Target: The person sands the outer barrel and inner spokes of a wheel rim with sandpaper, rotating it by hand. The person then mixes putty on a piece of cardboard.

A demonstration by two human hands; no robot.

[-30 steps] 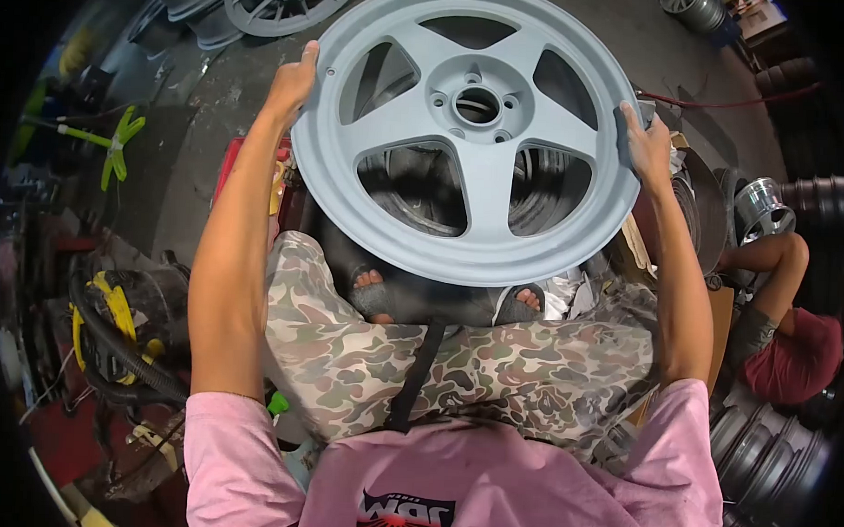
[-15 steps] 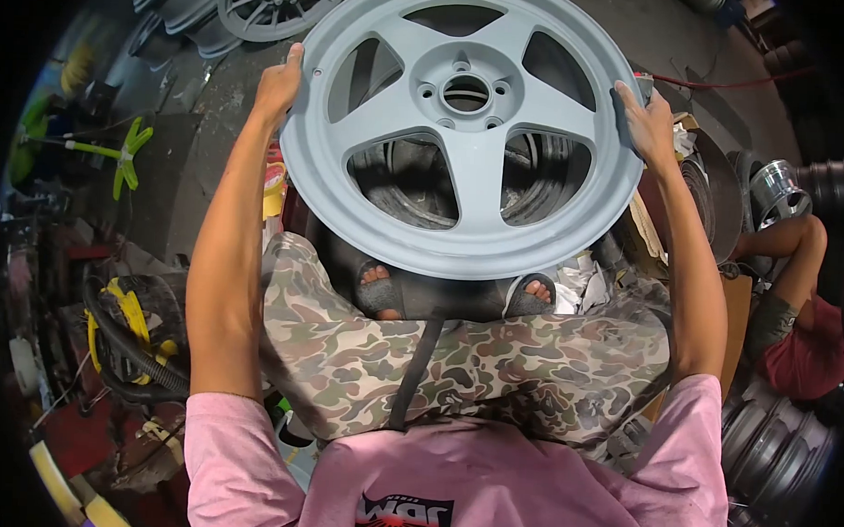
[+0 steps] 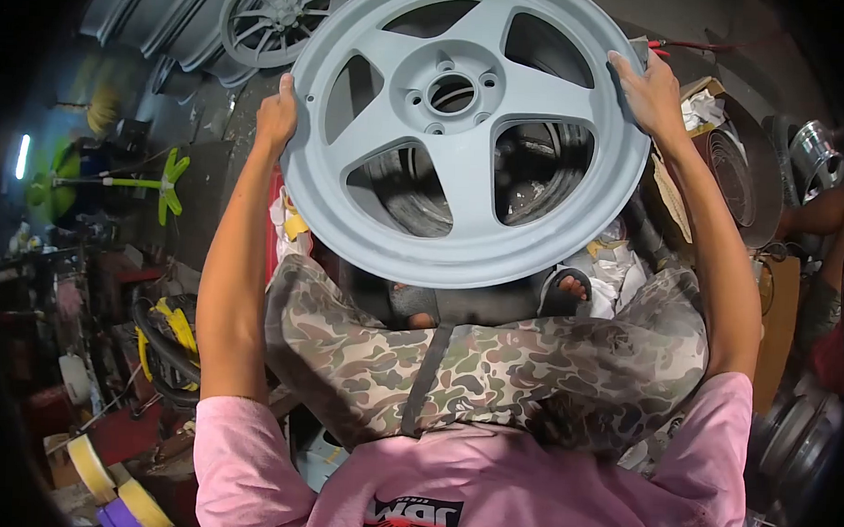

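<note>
A pale grey five-spoke wheel rim (image 3: 458,176) is held up in front of me, its face toward me. My left hand (image 3: 278,116) grips its left edge, thumb up along the outer lip. On the opposite side my right hand (image 3: 648,95) is closed round the upper right edge, with most fingers hidden behind it. Through the openings between the spokes a dark tyre or rim (image 3: 541,189) shows below. My feet in dark sandals (image 3: 567,289) are just under the rim's lower edge.
A grey multi-spoke wheel (image 3: 280,17) lies at the upper left near more rims. Left of me are a green fan (image 3: 55,181), a yellow-and-black hose (image 3: 170,343) and tape rolls (image 3: 90,466). Right are a rolled abrasive sheet (image 3: 730,177), crumpled paper (image 3: 617,275) and another person's arm or leg (image 3: 814,217).
The rim has turned slightly counter-clockwise between my hands, the left side lower and the right slightly higher. My view has swung left, so the other person sits farther toward the right edge.
</note>
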